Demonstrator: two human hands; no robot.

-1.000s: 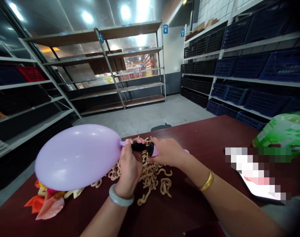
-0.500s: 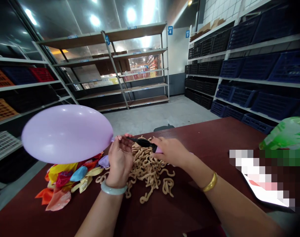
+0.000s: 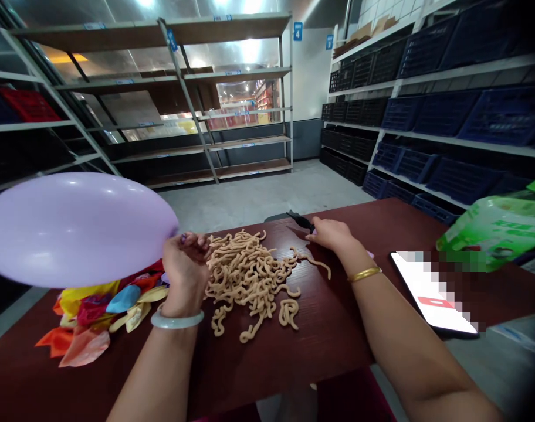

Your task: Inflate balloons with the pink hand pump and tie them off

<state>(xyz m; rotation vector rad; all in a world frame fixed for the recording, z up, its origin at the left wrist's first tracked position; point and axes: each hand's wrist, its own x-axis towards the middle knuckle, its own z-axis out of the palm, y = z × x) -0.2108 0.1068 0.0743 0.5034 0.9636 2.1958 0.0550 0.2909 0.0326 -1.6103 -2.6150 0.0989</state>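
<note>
So the two hands are spread well apart here, one on each side of the mess. The left hand (image 3: 187, 258) is palm-up-ish, wrist toward the camera, fingers curled in and closed around the neck end of a big inflated purple balloon (image 3: 78, 228). That balloon sticks way out to the left, hanging above a heap of deflated balloons (image 3: 91, 308) in orange, yellow, blue and so on. The exact finger grip on the neck is kinda hidden, so I can't tell which ones are pinching.

The left forearm comes up from the bottom, leaning a bit right, with a pale bangle (image 3: 178, 320) at the wrist. The right arm reaches in from the lower right corner, stretched toward the far side of the desk (image 3: 324, 319), gold bangle (image 3: 364, 274) on that wrist.

The right hand (image 3: 333, 233) is back-side up, wrapped around the purple body of a pump (image 3: 301, 221), black nozzle poking out past the fingers to the left. Can't tell if the pump touches the desktop.

Between the hands there's a pile of tan twisty pieces (image 3: 250, 275). Off to the right of the right forearm: a phone (image 3: 430, 302) and a green container (image 3: 491, 228).
</note>
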